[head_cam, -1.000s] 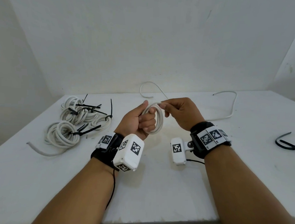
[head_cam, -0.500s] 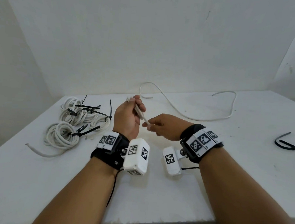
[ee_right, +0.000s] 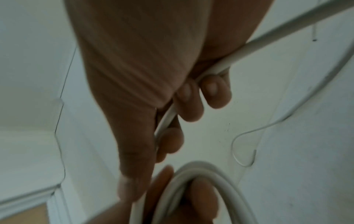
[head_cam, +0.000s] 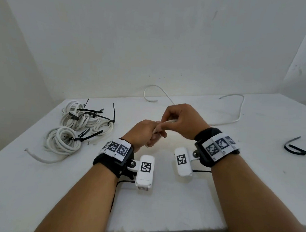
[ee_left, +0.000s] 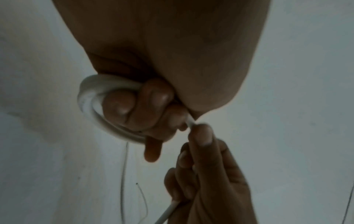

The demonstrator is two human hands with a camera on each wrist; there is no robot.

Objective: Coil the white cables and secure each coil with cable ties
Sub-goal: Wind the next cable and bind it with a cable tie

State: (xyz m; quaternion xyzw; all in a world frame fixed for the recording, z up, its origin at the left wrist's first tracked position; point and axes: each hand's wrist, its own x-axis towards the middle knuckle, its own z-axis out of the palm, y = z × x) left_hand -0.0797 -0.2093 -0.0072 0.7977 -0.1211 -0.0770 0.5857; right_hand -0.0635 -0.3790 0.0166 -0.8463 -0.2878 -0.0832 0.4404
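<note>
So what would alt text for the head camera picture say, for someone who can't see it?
Two hands meet above a white table, the left hand gripping a small coil of white cable while the right hand feeds more onto it. Tied coils lie at left, loose cable behind.

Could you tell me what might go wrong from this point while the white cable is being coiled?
The left hand grips only a small coil; springy loops could slip out and unwind as more are added. The right hand feeds the cable, whose loose tail lies curved across the table and may kink or drag. The spare cable ties lie far right, so fetching one means holding the coil one-handed.
</note>
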